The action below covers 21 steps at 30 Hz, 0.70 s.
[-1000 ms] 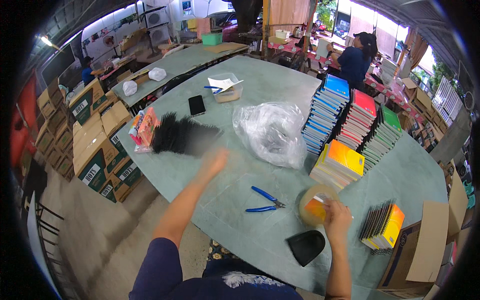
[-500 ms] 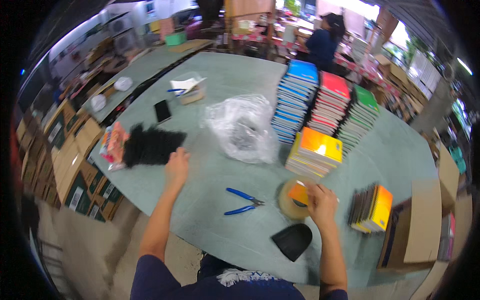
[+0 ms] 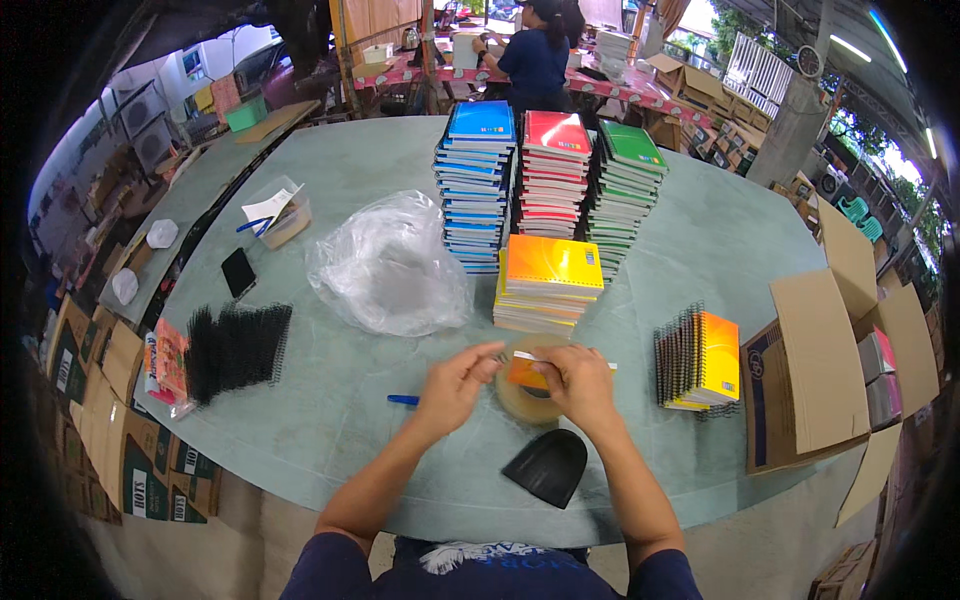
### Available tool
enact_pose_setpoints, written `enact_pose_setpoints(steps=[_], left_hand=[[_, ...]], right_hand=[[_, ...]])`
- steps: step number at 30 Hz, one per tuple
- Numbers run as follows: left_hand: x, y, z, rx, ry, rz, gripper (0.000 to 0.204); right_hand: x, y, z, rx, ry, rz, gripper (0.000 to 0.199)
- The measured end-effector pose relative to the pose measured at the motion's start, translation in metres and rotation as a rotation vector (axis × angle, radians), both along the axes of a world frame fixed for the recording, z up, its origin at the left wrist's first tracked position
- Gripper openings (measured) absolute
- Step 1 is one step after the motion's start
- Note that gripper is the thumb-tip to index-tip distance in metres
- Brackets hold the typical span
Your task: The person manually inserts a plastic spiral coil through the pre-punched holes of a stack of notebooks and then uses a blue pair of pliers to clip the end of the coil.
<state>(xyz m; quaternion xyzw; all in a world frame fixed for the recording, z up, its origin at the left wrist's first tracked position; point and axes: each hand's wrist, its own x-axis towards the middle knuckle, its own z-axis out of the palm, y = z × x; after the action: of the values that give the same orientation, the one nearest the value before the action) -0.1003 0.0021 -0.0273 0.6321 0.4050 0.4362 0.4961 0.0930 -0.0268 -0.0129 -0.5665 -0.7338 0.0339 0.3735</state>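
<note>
My right hand [image 3: 582, 382] pinches a small orange notebook [image 3: 524, 372], held edge-up above a wide roll of clear tape [image 3: 520, 405]. Close to the notebook's left edge is my left hand [image 3: 455, 388], thumb and fingers pinched on what looks like the end of a black binding coil [image 3: 502, 357], mostly hidden. One blue handle of the cutting pliers [image 3: 403, 399] pokes out beside my left hand, which covers the rest. A black rounded flat piece [image 3: 548, 468] lies just in front of the tape roll. Several black coils [image 3: 238, 345] are heaped at the left.
Tall notebook stacks, blue [image 3: 478, 190], red [image 3: 553, 185] and green [image 3: 628, 190], stand beyond a yellow-orange stack [image 3: 550, 280]. Coil-bound notebooks [image 3: 700, 362] and an open carton [image 3: 820, 370] are at right. A clear plastic bag [image 3: 385, 270], phone [image 3: 239, 272] and plastic tub [image 3: 288, 222] lie left.
My left hand has left the coil heap and come right to the notebook. My right hand still holds the notebook over the tape roll. The whole view has shifted.
</note>
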Motion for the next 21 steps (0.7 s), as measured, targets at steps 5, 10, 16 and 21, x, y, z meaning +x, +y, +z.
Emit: enact_pose_setpoints(steps=[5,10,16,21], left_hand=[[0.017,-0.003,-0.009,0.274,0.133,0.132,0.018],[0.014,0.001,-0.008,0.518,0.204,0.195,0.017],[-0.009,0.022,0.006,0.352,0.402,-0.060,0.022],[-0.007,0.011,0.014,0.411,0.438,-0.084,0.029]], right_hand=[[0.002,0.001,0.005,-0.052,-0.058,0.012,0.016],[0.000,0.000,0.005,-0.085,-0.031,0.062,0.018],[-0.002,0.001,0.010,-0.080,-0.096,0.070,0.013],[-0.019,0.008,0.007,0.099,-0.063,0.077,0.011]])
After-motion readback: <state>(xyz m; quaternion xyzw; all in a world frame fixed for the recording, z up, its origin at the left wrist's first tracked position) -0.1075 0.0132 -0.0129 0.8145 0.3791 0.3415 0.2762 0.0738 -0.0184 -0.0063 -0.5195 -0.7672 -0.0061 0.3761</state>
